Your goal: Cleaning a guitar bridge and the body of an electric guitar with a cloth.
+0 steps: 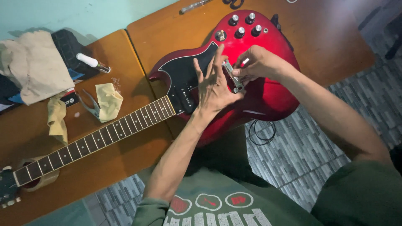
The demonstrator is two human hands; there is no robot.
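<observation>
Head view, starting at the far left: the guitar's headstock [7, 190] is cut off by the frame edge, so I see only a dark corner of it, resting over a roll of tape [39, 178] that the neck mostly hides. Behind that, a heap of pale cloth [35, 67] and dark bags lies against the wall; what is under the cloth I cannot make out. Two yellowish rags [108, 100] lie on the wooden table [125, 54], with grey pliers [88, 106] between them and a small white-capped tube [93, 62] further back.

The stringless neck [96, 136] runs diagonally up to the red electric guitar [268, 98], which lies face up across the table's near edge, its lower body hidden behind my arms. My left hand [213, 86] is loose and open over the black pickguard [184, 77], fingers spread, thumb touching the end of the metal bridge piece [232, 75]. My right hand [259, 62] pinches that bridge piece from the other side; my fingers cover most of it, so how it sits on the body is hard to tell. Four control knobs [245, 25] stand beyond. A thin dark wire loop [261, 132] lies on the tiled floor below the body. At the top edge, a metal bar and scissor handles are cut off.
</observation>
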